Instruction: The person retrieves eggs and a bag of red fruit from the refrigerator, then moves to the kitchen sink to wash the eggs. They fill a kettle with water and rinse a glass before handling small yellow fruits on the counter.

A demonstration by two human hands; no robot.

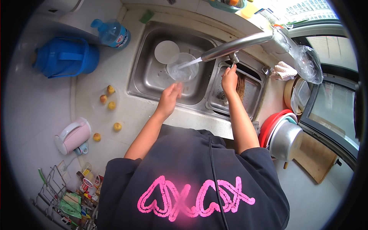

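Note:
My right hand [230, 79] grips the small lever of the metal faucet [234, 57], above the smaller right basin. From its long spout [235, 47] water streams down to the left into a clear bowl [184, 73] in the steel sink [152, 83]. A round whitish disc, perhaps a lid [167, 52], lies beside the bowl and partly overlaps its edge. Just in front of the bowl, over the sink's near rim, is my left hand [169, 96]. Its fingers are blurred and look slightly apart, with nothing visible in them.
Several yellow fruits [111, 105] lie on the left counter. Behind them are a blue thermos jug [69, 57] and a blue bottle [115, 34]. A pink kettle [73, 135] stands nearer. A perforated tray [253, 100] holds a brown brush. Stacked basins and a metal pot [284, 141] are at right.

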